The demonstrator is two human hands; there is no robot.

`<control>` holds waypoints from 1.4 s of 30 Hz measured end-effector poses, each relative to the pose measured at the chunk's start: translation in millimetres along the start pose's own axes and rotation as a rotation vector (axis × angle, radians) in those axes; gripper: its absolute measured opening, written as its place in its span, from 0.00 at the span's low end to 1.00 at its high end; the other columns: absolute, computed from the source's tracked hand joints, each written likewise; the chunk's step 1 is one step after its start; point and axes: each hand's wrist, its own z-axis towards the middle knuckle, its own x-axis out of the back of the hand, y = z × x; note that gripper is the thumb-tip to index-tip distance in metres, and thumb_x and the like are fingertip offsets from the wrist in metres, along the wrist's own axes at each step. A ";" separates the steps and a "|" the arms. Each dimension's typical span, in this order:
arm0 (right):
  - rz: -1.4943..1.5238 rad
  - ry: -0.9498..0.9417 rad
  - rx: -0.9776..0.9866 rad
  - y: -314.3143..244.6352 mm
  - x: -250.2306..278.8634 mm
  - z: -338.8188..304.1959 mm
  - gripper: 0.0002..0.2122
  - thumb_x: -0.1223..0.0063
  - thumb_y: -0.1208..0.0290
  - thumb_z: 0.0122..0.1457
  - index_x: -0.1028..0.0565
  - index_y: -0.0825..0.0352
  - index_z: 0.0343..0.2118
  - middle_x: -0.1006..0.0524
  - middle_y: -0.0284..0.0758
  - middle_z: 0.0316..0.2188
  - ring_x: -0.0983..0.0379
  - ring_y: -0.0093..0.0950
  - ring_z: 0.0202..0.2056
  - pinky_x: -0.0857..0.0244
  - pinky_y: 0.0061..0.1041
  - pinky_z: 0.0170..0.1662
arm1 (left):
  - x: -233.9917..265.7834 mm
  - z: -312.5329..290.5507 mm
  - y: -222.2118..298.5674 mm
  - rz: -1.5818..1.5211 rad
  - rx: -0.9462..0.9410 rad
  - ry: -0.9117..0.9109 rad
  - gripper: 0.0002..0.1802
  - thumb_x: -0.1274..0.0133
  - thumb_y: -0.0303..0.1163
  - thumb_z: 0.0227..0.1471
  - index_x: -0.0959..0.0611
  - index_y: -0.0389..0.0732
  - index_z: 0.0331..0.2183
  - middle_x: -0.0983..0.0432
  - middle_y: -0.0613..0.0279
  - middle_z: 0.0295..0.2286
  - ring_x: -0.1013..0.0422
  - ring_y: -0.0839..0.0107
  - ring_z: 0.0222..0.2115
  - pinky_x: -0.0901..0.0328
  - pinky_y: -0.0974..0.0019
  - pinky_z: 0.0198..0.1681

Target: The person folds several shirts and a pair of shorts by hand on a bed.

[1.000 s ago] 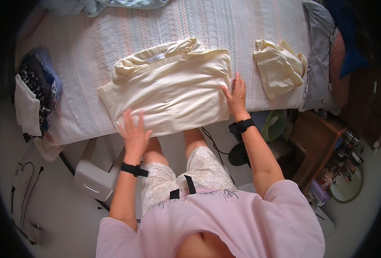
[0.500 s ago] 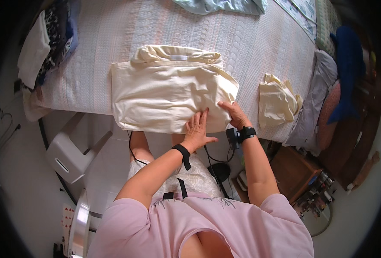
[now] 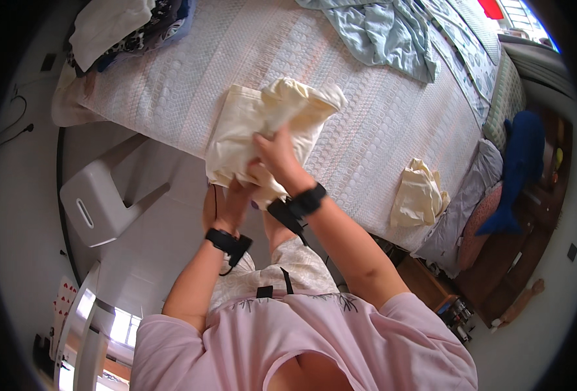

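A cream cloth garment (image 3: 236,130) lies at the near edge of the bed, its right part doubled over to the left and its gathered upper edge slightly blurred. On top of the folded cloth, my right hand (image 3: 279,156) has its fingers bent around a piece of it. At the garment's near edge, my left hand (image 3: 237,199) grips the cloth close to the bed's side; its fingertips are partly hidden. Both wrists wear black straps with small devices. A smaller folded cream cloth (image 3: 417,195) lies apart on the bed to the right.
The bed (image 3: 164,111) has a pale quilted cover. Folded clothes (image 3: 116,29) are stacked at far left, with a light blue garment (image 3: 386,36) at the back. A white stool (image 3: 96,202) stands left. Pillows (image 3: 461,202) and a blue whale-shaped plush (image 3: 523,156) are on the right.
The garment's right side has been brought over to the left, making it narrower. My right hand moved left with it, and my left hand shifted left and down. The view has also turned.
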 end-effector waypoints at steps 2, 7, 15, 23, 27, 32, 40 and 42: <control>-0.009 -0.142 -0.188 -27.7 -33.3 8.2 0.34 0.48 0.73 0.51 0.55 0.73 0.57 0.30 0.47 0.36 0.28 0.30 0.32 0.31 0.26 0.25 | 54.6 16.9 -33.9 0.008 -0.078 -0.057 0.28 0.51 0.36 0.50 0.36 0.38 0.51 0.36 0.61 0.48 0.39 0.70 0.48 0.41 0.67 0.49; -0.518 -0.037 0.425 3.3 -20.0 17.1 0.27 0.47 0.72 0.52 0.42 0.65 0.55 0.32 0.44 0.36 0.30 0.34 0.29 0.34 0.30 0.34 | 106.7 27.5 -50.1 -0.839 0.174 -0.083 0.37 0.47 0.43 0.48 0.43 0.43 0.55 0.40 0.63 0.50 0.43 0.67 0.52 0.44 0.59 0.52; -0.978 0.184 0.658 16.8 62.6 18.2 0.30 0.46 0.77 0.48 0.42 0.59 0.56 0.42 0.45 0.51 0.43 0.43 0.51 0.43 0.36 0.52 | 88.6 13.6 -40.0 -0.276 0.144 0.126 0.36 0.48 0.28 0.43 0.42 0.50 0.54 0.38 0.65 0.48 0.40 0.65 0.48 0.38 0.53 0.44; -1.286 0.143 0.430 36.4 84.1 85.3 0.28 0.62 0.53 0.57 0.47 0.59 0.59 0.52 0.41 0.61 0.61 0.42 0.62 0.58 0.43 0.59 | 141.9 21.4 -67.2 -0.271 0.223 0.281 0.21 0.60 0.28 0.49 0.36 0.46 0.48 0.29 0.63 0.37 0.31 0.69 0.36 0.34 0.60 0.39; -1.133 0.235 0.587 21.3 83.1 70.3 0.27 0.51 0.66 0.52 0.43 0.61 0.56 0.48 0.46 0.58 0.52 0.45 0.58 0.53 0.41 0.57 | 148.6 6.7 -74.9 -0.526 0.324 0.159 0.22 0.54 0.44 0.51 0.33 0.47 0.47 0.29 0.62 0.38 0.30 0.67 0.36 0.38 0.56 0.44; -0.843 0.166 0.585 77.3 82.3 -24.0 0.11 0.50 0.82 0.46 0.31 0.70 0.34 0.29 0.43 0.33 0.32 0.42 0.36 0.39 0.34 0.40 | 95.2 -10.1 -44.8 -0.222 0.537 0.107 0.33 0.49 0.59 0.46 0.31 0.46 0.46 0.29 0.61 0.39 0.33 0.66 0.43 0.42 0.53 0.47; -0.272 0.130 -0.104 123.3 50.1 -36.2 0.11 0.49 0.67 0.55 0.30 0.72 0.28 0.26 0.38 0.21 0.31 0.21 0.23 0.36 0.23 0.28 | 42.7 -14.2 -90.8 0.044 0.684 0.026 0.19 0.46 0.47 0.48 0.23 0.41 0.35 0.26 0.65 0.34 0.30 0.71 0.36 0.39 0.63 0.42; -0.366 0.091 -0.059 124.8 52.2 -27.1 0.12 0.50 0.66 0.56 0.30 0.73 0.24 0.27 0.36 0.18 0.33 0.20 0.21 0.38 0.23 0.25 | 39.2 -12.7 -94.3 0.108 0.653 0.030 0.15 0.46 0.44 0.49 0.23 0.42 0.32 0.25 0.66 0.30 0.29 0.74 0.32 0.37 0.67 0.37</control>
